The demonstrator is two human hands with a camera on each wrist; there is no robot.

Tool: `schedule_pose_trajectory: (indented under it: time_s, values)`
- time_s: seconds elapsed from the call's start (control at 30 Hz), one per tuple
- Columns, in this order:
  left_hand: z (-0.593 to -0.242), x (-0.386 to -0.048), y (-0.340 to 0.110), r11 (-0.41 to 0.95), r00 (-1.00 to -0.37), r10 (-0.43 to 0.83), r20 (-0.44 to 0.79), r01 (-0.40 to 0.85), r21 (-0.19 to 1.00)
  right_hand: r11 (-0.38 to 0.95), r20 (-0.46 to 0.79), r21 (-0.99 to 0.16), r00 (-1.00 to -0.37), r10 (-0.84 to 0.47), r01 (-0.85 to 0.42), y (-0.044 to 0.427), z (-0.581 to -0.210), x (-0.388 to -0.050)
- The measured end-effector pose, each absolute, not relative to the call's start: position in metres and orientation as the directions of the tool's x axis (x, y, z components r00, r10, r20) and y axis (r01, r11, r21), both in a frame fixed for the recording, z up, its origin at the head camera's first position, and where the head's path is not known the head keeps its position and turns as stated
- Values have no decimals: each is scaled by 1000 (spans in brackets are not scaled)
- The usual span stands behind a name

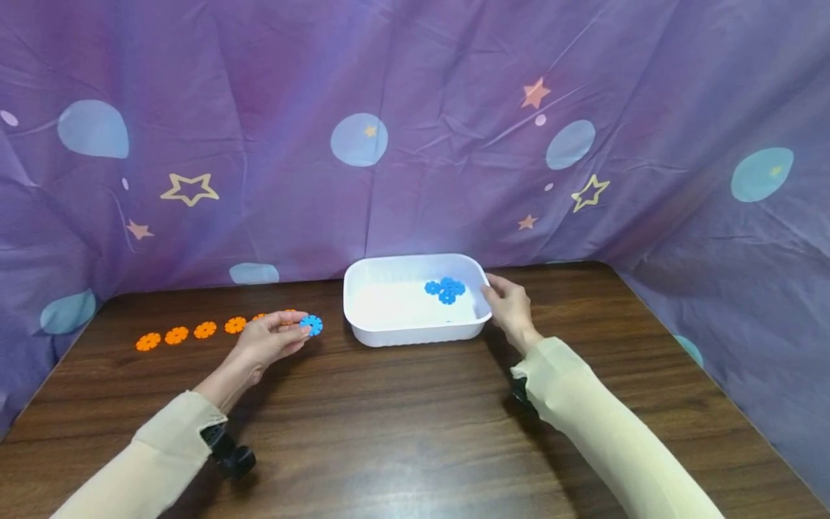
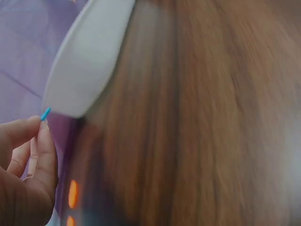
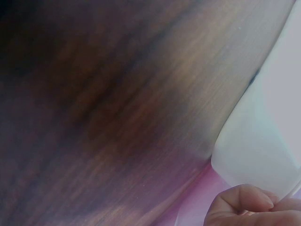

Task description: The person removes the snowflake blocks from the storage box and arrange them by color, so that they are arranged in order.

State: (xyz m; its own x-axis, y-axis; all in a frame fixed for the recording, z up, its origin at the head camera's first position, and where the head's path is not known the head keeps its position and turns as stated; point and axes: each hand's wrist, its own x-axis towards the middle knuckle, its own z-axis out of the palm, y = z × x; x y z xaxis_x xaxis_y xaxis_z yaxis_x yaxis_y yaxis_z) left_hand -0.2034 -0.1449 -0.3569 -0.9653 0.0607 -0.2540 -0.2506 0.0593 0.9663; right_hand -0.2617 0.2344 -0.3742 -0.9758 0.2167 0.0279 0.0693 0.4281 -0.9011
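Between thumb and fingers, my left hand (image 1: 269, 341) pinches a blue notched disc (image 1: 311, 325) just left of a white tray (image 1: 415, 335). The left wrist view shows the same disc (image 2: 45, 113) edge-on at the fingertips of my left hand (image 2: 33, 165). My right hand (image 1: 512, 310) grips the tray's right rim; in the right wrist view the hand (image 3: 249, 207) is at the tray wall (image 3: 254, 146). Several blue discs (image 1: 447, 295) lie inside the tray, toward its right side. Orange discs (image 1: 204, 330) form a row on the table, its right end partly hidden by my left hand.
The brown wooden table (image 1: 402, 418) reaches back to a purple curtain (image 1: 292, 144) with stars and planets. A black device (image 1: 230, 454) is strapped at my left wrist; another is partly visible under my right sleeve (image 1: 583, 404).
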Motion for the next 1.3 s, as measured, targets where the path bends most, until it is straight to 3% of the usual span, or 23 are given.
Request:
schedule_pose_trajectory:
  time_s: [0.33,0.67,0.93,1.3]
  values:
    - [-374,-202,-170,200,-957,-20,-290,-288,937,426,27,-902,-977,212,68,235,-375,-262]
    - [-381,-202,-175,315,-977,-29,-209,-208,926,432,29,-899,-976,215,68,235,-375,-262]
    - [-379,-205,-173,605,-988,-91,-128,-157,781,432,25,-899,-978,209,70,234,-374,-262]
    - [-376,-205,-172,712,-987,-98,-124,-157,684,422,22,-904,-978,206,68,234,-374,-262]
